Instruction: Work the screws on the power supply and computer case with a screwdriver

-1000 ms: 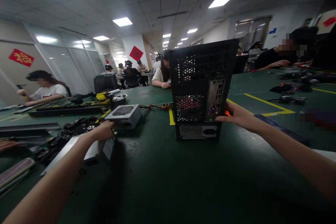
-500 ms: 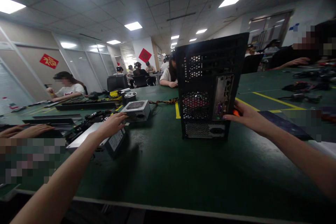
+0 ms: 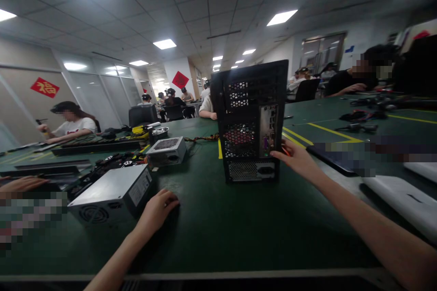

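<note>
A black computer case point(image 3: 251, 116) stands upright on the green table, its back panel with ports and fan grille facing me. At its right edge, my right hand point(image 3: 293, 157) is closed around a small orange thing point(image 3: 286, 151), mostly hidden by the fingers. The thumb touches the case beside the ports. My left hand point(image 3: 159, 209) rests low over the table, its fingers curled; what they hold, if anything, is hidden. Just left of it lies a grey power supply point(image 3: 112, 191). A second power supply point(image 3: 167, 150) sits farther back, with cables running toward the case.
Black metal parts point(image 3: 61, 168) and another person's hand point(image 3: 25, 184) are at the left. A dark flat device point(image 3: 332, 159) and a white object point(image 3: 403, 200) lie at the right. Dark cables point(image 3: 365, 116) are farther back. People sit around the room.
My left hand has come off the near power supply, moving right and toward me, with its fingers now curled. My right hand stays at the case edge. The view has shifted.
</note>
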Demonstrator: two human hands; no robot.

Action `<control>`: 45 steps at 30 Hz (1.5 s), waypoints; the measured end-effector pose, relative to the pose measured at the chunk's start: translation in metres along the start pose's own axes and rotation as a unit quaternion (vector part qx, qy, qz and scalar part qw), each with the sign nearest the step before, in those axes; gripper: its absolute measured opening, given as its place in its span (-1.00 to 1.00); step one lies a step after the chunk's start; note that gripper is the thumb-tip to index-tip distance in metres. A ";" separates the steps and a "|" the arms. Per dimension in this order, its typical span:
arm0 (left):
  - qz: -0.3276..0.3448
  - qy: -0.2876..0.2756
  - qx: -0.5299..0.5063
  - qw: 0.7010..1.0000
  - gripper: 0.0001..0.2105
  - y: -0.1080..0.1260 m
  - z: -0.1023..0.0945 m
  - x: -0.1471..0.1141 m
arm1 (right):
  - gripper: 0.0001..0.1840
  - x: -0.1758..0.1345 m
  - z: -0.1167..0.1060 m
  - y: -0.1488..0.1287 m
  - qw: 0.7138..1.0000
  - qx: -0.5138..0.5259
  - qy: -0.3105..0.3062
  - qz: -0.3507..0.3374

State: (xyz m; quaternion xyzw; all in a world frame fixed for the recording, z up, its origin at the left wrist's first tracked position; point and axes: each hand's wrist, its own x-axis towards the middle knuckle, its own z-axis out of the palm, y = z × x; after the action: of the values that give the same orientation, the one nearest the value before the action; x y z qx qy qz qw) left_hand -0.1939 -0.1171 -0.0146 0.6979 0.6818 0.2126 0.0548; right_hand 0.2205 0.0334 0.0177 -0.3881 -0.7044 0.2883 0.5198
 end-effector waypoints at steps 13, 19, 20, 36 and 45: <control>0.020 0.002 -0.050 0.999 -0.73 -0.016 0.011 0.010 | -0.56 -0.001 -0.002 -0.001 0.999 0.004 -0.011 -0.044; 0.068 0.017 -0.079 0.994 -0.76 0.016 0.017 0.010 | -0.54 0.003 -0.002 -0.001 0.999 0.014 -0.016 -0.045; 0.074 0.017 -0.087 0.993 -0.77 0.021 0.016 0.007 | -0.53 0.003 -0.001 0.000 0.999 0.020 -0.017 -0.044; -0.232 0.236 0.044 0.943 -0.71 -0.063 -0.058 -0.072 | -0.54 -0.014 0.006 -0.007 0.982 -0.064 0.167 -0.056; -0.237 0.119 0.166 0.950 -0.60 -0.102 -0.044 -0.089 | -0.58 -0.017 0.006 -0.014 0.982 -0.064 0.166 -0.056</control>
State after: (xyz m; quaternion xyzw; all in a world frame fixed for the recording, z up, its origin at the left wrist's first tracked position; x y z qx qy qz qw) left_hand -0.3032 -0.2063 -0.0314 0.4850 0.8548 0.1588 -0.0942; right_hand 0.2143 0.0113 0.0181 -0.4236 -0.6457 0.1443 0.6188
